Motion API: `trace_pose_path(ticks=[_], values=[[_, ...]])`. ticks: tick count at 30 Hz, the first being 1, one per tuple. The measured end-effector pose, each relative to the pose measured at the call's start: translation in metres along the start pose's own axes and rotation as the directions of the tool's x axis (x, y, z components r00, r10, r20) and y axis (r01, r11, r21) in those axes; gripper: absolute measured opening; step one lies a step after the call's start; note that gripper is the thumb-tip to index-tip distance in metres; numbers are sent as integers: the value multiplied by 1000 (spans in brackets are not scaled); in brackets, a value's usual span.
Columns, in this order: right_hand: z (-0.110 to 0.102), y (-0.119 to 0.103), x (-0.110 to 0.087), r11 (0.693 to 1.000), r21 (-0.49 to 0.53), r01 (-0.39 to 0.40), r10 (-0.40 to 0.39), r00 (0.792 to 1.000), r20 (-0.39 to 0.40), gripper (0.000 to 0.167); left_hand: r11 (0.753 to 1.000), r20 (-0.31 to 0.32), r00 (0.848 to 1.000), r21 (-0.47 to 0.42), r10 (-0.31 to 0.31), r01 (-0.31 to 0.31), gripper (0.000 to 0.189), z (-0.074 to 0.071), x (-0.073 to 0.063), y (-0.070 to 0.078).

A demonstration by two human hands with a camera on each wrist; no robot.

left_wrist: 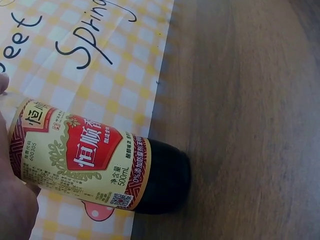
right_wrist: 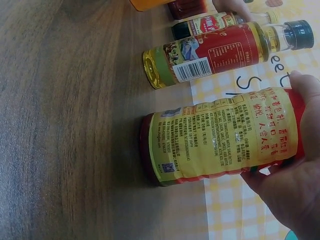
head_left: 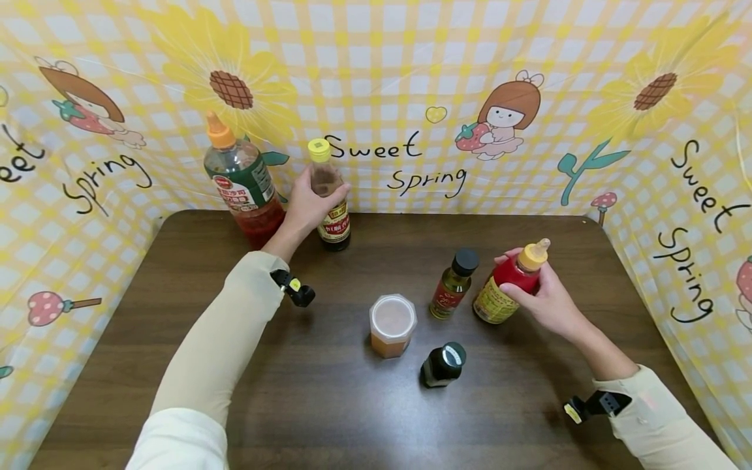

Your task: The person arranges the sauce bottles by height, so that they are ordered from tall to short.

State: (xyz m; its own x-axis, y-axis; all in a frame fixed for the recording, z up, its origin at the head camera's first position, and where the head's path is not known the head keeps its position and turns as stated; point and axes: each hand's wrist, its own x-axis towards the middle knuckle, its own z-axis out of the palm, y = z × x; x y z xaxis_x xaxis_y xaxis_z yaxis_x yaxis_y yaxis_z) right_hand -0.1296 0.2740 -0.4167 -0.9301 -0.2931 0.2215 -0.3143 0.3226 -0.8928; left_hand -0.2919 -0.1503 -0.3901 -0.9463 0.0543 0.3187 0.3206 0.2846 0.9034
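At the back of the table, my left hand [head_left: 311,203] grips a vinegar bottle [head_left: 336,225] by its upper part, below the yellow cap. The left wrist view shows the bottle's red and cream label and dark base. Over on the right, my right hand [head_left: 552,297] is wrapped round a red ketchup bottle [head_left: 495,301] with a yellow nozzle cap. In the right wrist view, fingers and thumb lie on either side of the ketchup bottle [right_wrist: 215,137]. Its base appears to rest on the table. Just left of it stands a small oil bottle [head_left: 449,294] with a black cap.
A large red sauce bottle [head_left: 243,189] with an orange nozzle stands beside my left forearm. A lidded jar [head_left: 391,329] of orange-brown contents and a small dark bottle [head_left: 442,367] occupy the middle of the wooden table [head_left: 329,418]. Yellow checked cloth [head_left: 376,85] hangs behind and at both sides.
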Motion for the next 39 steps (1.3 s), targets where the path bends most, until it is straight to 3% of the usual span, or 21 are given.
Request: trace_pose_path(ticks=[6, 11, 17, 23, 30, 39], values=[[0, 0, 0, 1000, 6, 1, -1, 1000, -3, 51, 999, 6, 1000, 34, -14, 14, 48, -1, 0, 1], [0, 0, 0, 1000, 9, 3, -3, 1000, -4, 51, 999, 9, 999, 14, -38, 38, 63, -3, -2, 2], [0, 1, 0, 1000, 20, 12, -12, 1000, -9, 51, 999, 22, 999, 13, -31, 30, 63, -9, -7, 8], [0, 0, 1, 999, 31, 16, -16, 1000, -9, 51, 998, 85, 996, 69, -3, -2, 67, -18, -15, 18], [-1, -1, 1, 1000, 26, 9, -9, 1000, -9, 51, 990, 214, 975, 139, -55, 25, 91, -24, -28, 28], [0, 1, 1, 1000, 29, 7, -7, 1000, -4, 51, 973, 213, 971, 225, -107, 58, 102, -34, -43, 26]])
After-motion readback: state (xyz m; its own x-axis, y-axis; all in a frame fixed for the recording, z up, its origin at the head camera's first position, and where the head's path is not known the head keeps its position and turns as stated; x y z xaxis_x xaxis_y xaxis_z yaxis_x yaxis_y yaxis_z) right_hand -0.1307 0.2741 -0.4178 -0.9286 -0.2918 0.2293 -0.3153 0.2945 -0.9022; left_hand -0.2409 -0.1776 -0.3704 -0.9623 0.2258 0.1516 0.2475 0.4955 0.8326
